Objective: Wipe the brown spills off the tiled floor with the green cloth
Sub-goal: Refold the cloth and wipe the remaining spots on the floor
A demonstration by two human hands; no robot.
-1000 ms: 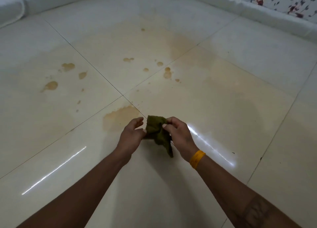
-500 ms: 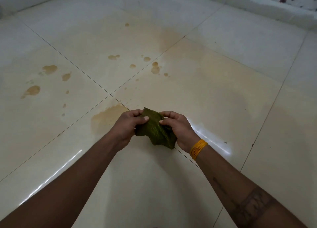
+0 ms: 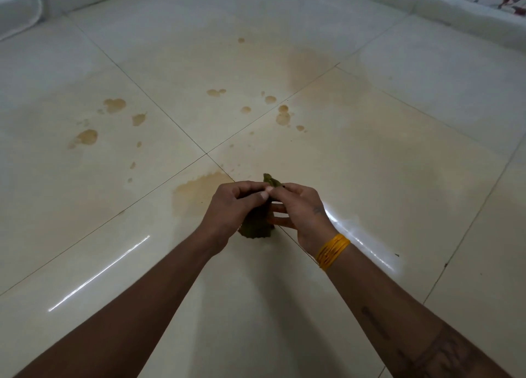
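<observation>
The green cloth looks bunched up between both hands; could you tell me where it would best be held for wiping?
Probably gather the green cloth into one palm from above, leaving its hanging lower fold free to meet the floor. The left hand and right hand now pinch its crumpled top, so little flat surface shows.

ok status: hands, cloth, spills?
Left hand and right hand both grip the green cloth, bunched, above the floor. Brown spills unwiped. Nothing in the way.
</observation>
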